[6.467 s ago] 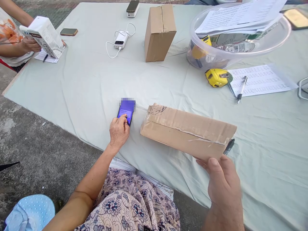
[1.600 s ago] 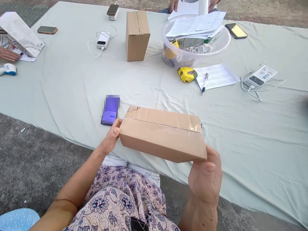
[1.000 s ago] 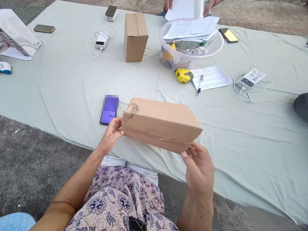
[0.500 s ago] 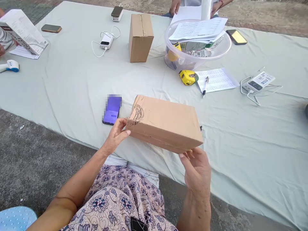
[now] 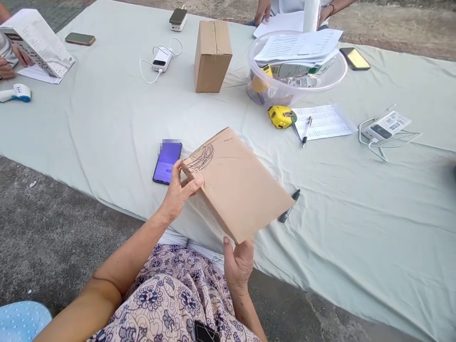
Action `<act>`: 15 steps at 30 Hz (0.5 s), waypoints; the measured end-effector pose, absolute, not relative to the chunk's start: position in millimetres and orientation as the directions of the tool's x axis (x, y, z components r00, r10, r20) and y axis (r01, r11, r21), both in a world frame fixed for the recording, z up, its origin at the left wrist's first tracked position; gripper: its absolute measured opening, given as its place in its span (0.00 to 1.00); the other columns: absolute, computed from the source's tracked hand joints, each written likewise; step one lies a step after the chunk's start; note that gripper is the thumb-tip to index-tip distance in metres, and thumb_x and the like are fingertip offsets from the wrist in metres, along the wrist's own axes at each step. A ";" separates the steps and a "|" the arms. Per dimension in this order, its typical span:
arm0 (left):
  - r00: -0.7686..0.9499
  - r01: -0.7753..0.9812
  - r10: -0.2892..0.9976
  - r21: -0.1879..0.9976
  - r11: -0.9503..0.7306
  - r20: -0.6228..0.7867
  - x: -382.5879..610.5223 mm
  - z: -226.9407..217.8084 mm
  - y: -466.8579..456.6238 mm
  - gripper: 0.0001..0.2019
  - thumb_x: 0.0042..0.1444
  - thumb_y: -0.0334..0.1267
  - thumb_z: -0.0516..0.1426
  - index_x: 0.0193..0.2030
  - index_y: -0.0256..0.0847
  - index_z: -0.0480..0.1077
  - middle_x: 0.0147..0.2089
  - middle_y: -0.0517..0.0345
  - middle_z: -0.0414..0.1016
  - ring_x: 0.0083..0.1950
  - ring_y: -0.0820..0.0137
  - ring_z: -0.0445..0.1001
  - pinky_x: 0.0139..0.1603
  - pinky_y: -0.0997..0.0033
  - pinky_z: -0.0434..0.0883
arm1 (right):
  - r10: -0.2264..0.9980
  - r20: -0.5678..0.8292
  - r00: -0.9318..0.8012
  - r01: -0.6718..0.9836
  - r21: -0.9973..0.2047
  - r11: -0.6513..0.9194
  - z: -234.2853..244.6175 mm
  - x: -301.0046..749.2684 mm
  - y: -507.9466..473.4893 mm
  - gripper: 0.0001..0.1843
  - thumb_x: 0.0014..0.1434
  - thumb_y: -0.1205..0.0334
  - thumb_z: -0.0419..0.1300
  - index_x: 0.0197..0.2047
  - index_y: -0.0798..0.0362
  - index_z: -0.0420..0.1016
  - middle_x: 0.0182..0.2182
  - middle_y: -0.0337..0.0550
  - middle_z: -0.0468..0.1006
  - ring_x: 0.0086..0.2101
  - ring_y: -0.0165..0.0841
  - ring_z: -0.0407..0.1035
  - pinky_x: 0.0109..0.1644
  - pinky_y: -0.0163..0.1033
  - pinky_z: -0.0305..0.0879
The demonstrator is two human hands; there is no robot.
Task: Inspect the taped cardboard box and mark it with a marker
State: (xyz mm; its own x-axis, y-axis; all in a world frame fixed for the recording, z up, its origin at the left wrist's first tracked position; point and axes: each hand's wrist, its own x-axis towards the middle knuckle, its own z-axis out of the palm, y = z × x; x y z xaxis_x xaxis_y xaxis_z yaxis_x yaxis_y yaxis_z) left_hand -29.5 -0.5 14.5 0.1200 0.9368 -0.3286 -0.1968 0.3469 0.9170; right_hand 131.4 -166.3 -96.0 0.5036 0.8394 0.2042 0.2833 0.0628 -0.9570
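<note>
I hold a flat brown cardboard box (image 5: 238,183) tilted above the edge of the cloth-covered table (image 5: 107,123), its broad face toward me. A black scribble marks its upper left corner. My left hand (image 5: 178,192) grips that scribbled corner, thumb on the face. My right hand (image 5: 238,263) holds the box's lower corner from beneath. A phone with a purple screen (image 5: 166,162) lies just left of the box. A black marker (image 5: 289,212) lies on the cloth to the right of the box.
Farther back stand an upright small cardboard box (image 5: 213,54), a clear plastic bowl (image 5: 329,73) topped with papers, a yellow tape measure (image 5: 281,117), a printed sheet with a pen (image 5: 322,122), power banks with cables and other phones. Other people's hands are at the far left (image 5: 9,66) and top.
I have turned the box so its long side runs toward me. My right hand moved left to the lower corner. The black marker that the box hid has come into view.
</note>
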 end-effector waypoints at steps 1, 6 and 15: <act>0.125 -0.217 0.943 0.918 0.331 -0.310 -28.8 15.3 2.1 0.43 0.47 0.56 0.70 0.66 0.57 0.54 0.73 0.51 0.61 0.70 0.52 0.66 0.51 0.58 0.77 | 0.855 0.182 0.485 0.268 -0.962 0.053 -96.5 130.5 -169.1 0.17 0.63 0.56 0.64 0.55 0.48 0.75 0.56 0.52 0.78 0.61 0.47 0.70 0.68 0.62 0.63; 0.141 -0.309 0.969 0.921 0.239 -0.204 -30.5 12.7 11.5 0.36 0.48 0.50 0.69 0.61 0.54 0.61 0.69 0.55 0.66 0.64 0.56 0.70 0.52 0.60 0.76 | 0.890 0.050 0.454 0.115 -0.993 -0.002 -85.5 144.6 -161.2 0.19 0.63 0.51 0.66 0.55 0.48 0.77 0.54 0.52 0.80 0.56 0.47 0.74 0.63 0.59 0.69; 0.281 -0.542 0.946 0.787 0.296 -0.163 -25.0 -13.7 6.8 0.32 0.50 0.48 0.66 0.62 0.45 0.71 0.64 0.50 0.76 0.65 0.53 0.74 0.62 0.57 0.74 | 0.831 0.199 0.519 0.163 -0.978 0.132 21.4 211.5 -106.3 0.35 0.66 0.32 0.54 0.69 0.40 0.67 0.71 0.50 0.65 0.70 0.53 0.60 0.69 0.67 0.61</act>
State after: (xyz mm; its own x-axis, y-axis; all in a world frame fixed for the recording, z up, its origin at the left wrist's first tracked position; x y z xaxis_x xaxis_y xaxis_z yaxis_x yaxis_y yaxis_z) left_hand -25.0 6.8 -13.7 0.2808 0.9458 -0.1630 -0.5416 0.2963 0.7867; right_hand 211.5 -106.3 21.4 0.5191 0.8311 0.1993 0.1635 0.1323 -0.9776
